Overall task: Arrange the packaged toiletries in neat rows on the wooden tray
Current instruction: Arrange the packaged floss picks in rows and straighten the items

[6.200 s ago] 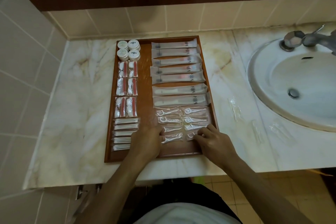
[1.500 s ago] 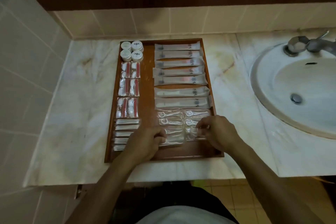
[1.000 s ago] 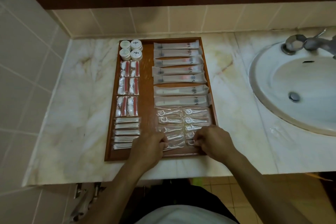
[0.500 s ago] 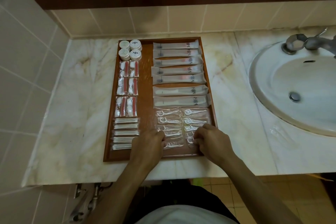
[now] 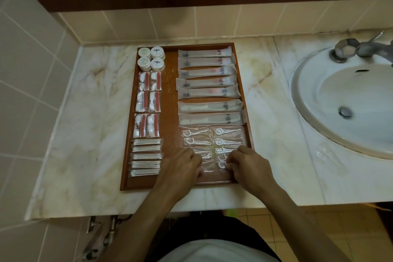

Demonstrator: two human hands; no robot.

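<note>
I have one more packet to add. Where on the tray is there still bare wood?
Bare wood on the wooden tray runs as a lane between the red-and-white sachets and the long sleeves. A strip also lies along the near edge below the cotton bud packs. The floss pick packets are crowded under both hands.

Glossy brown wooden tray (image 5: pixel 170 117), clear shiny plastic floss packets (image 5: pixel 196 134), polished veined marble counter (image 5: pixel 89 112).

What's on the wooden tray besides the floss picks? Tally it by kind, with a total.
Small round white lidded jars: 4
Red-and-white clear plastic packets: 6
Clear packs of white cotton swabs: 5
Long frosted plastic sachets: 7
Total: 22
</note>
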